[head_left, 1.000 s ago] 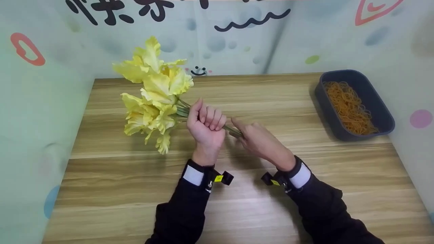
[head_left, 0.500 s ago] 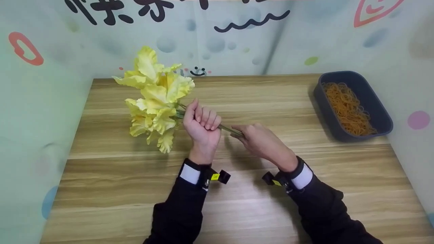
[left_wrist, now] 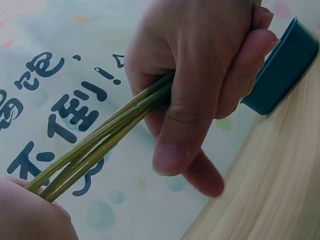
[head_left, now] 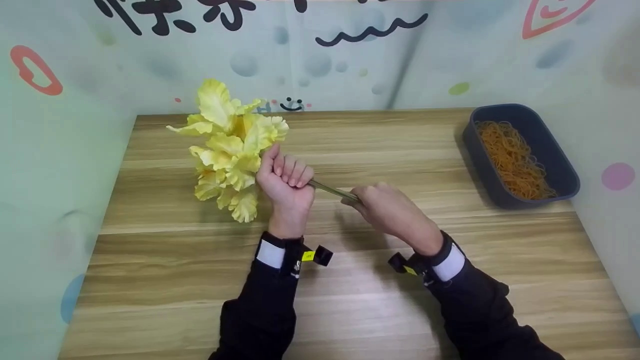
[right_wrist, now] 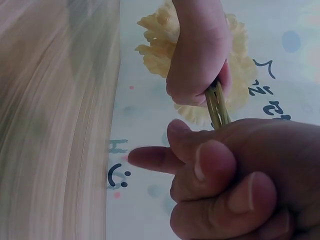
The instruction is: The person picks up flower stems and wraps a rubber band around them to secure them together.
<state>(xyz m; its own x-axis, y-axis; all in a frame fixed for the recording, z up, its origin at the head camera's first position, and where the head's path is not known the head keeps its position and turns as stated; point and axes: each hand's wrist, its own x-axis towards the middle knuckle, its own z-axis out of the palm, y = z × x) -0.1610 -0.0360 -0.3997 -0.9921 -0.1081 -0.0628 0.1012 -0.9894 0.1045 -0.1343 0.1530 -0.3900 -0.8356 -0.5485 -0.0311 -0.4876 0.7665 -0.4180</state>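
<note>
A bunch of yellow flowers (head_left: 225, 145) is held above the table with its blooms to the left. Just below the blooms, my left hand (head_left: 286, 187) grips the green stems (head_left: 330, 189) with curled fingers. My right hand (head_left: 390, 212) holds the same stems near their lower ends. Between the hands, several stems (left_wrist: 100, 132) run side by side in the left wrist view. In the right wrist view the left hand (right_wrist: 202, 55) covers part of the blooms (right_wrist: 155, 50). The stem ends are hidden inside the right hand.
A dark blue bin (head_left: 570, 172) holding many orange rubber bands (head_left: 515, 160) stands at the table's back right. The wooden table (head_left: 165, 280) ends at a printed backdrop (head_left: 350, 75) behind and on both sides.
My left hand has slid left along the stems towards the blooms, so more stem shows between the hands. The blooms have dipped slightly. The right hand has stayed almost in place.
</note>
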